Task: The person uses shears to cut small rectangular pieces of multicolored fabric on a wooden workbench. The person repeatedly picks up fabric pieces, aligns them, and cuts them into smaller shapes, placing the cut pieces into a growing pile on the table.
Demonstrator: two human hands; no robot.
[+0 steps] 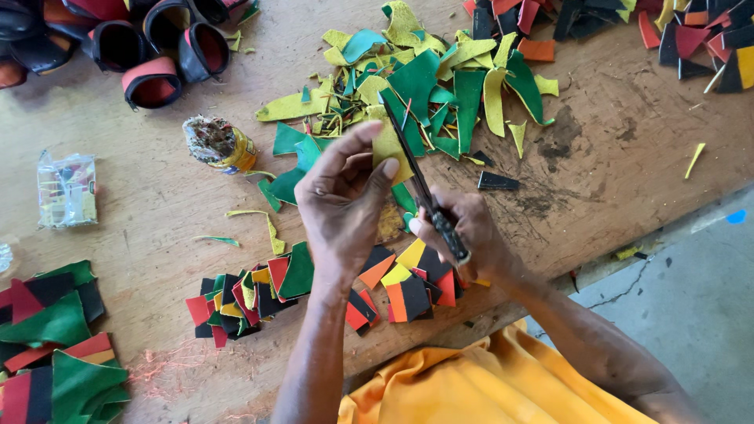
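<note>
head view, left hand: we see our left hand [342, 200] raised over the tabletop [157, 196], thumb and fingertips [390, 167] pinched narrow on a small yellow-green leather scrap [390, 147].
head view, right hand: our right hand [463, 235] has its grip wrapped tight round the dark handles of a pair of long scissors [420, 184]; the blades point up and away from us, slightly parted, lying right against the scrap's edge.
head view, where the scrap is: held in the air between both hands, just above the near row of cut pieces and just below the big heap of offcuts.
head view, cut pieces: a row of small flat pieces in red, black, orange, yellow and green [259, 294] lies under and beside our wrists, near the tabletop's front edge.
head view, offcuts: a loose heap of green and yellow trimmings [440, 86] spreads beyond the scissors' tips.
head view, far right: more red, black and orange pieces [699, 39] lie at the top right corner.
head view, left side: a worn tin with a yellow label [220, 145] stands left of our hands, a small clear packet [67, 188] further left, and curved red-and-black leather bands [157, 47] top left.
head view, lower left: larger green, red and black pieces [55, 353] are stacked there.
head view, clothing: orange-yellow cloth [471, 385] covers our lap.
</note>
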